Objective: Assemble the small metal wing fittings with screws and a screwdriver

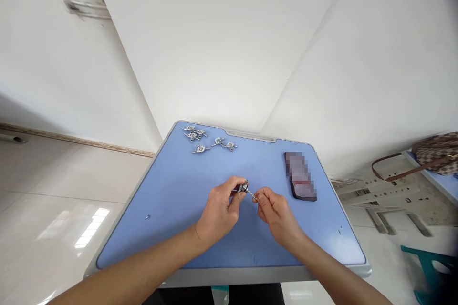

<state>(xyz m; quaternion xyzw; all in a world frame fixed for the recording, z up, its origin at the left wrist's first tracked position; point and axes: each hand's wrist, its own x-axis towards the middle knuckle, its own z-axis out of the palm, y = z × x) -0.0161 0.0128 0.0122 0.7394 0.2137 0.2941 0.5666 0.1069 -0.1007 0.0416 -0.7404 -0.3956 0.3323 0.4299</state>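
Observation:
Over the middle of the blue table (171,195), my left hand (220,207) pinches a small metal part (243,187) between thumb and fingers. My right hand (274,209) is closed on a thin metal rod (252,195), whose far end meets the small part; the rod's near end is hidden in the fingers. Several similar silvery metal parts (201,149) lie loose near the table's back left corner. A tiny metal piece (148,217) rests on the left side of the tabletop.
A phone (301,176) lies on the table's right side. White walls (222,47) rise behind the table. At the far right are a checkered bag (438,152) on another table and a green stool (429,267).

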